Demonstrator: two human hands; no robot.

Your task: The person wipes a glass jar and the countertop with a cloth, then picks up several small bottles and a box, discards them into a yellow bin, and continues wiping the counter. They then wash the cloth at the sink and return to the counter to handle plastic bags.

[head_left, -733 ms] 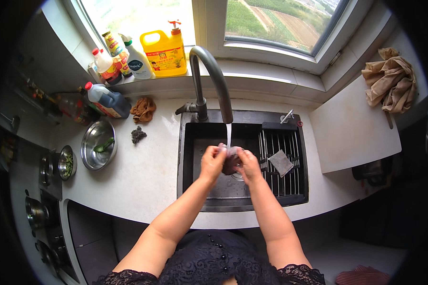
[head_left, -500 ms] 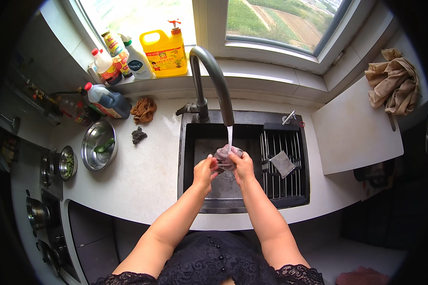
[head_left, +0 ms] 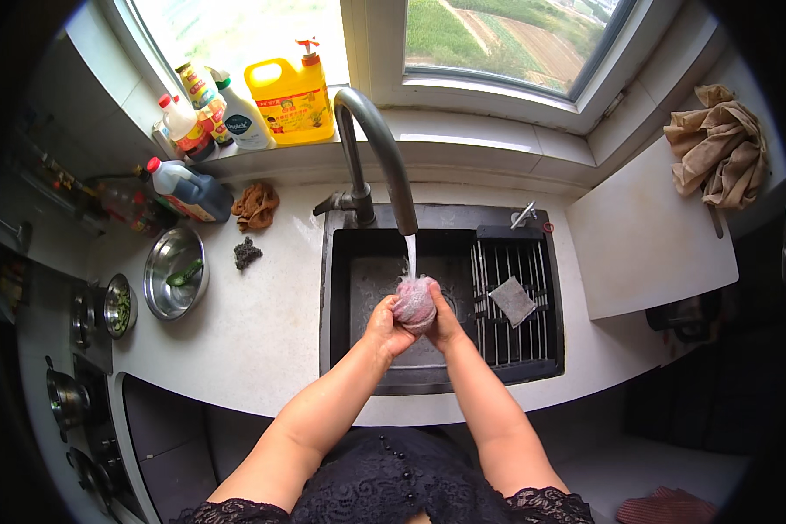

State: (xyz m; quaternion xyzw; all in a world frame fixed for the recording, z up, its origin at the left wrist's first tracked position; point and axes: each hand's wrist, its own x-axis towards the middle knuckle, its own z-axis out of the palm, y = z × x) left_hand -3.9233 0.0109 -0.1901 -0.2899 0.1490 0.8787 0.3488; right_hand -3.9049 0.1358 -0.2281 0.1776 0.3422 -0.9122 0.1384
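Observation:
Between my two hands sits a wet, bunched, pinkish-grey cloth (head_left: pixel 415 307), rounded like a ball. My left hand (head_left: pixel 387 328) cups it from the left with curled fingers. My right hand (head_left: pixel 445 320) presses on its right side, fingers wrapped behind it and partly hidden. Water runs from the dark curved faucet (head_left: pixel 391 166) straight onto the top of the cloth. All of this is above the basin of the black sink (head_left: pixel 367 275).
A drying rack (head_left: pixel 498 345) with a grey scouring pad (head_left: pixel 512 301) covers the sink's right side. A white board (head_left: pixel 646 244) leans at the right. Left on the counter are a steel bowl (head_left: pixel 160 297), a brown rag (head_left: pixel 257 206) and a dark scrubber (head_left: pixel 247 253). Bottles line the sill.
The cloth, looser and held at the fingertips before, is now gathered into a rounder bundle. My hands have closed in around it, and the water lands on its top.

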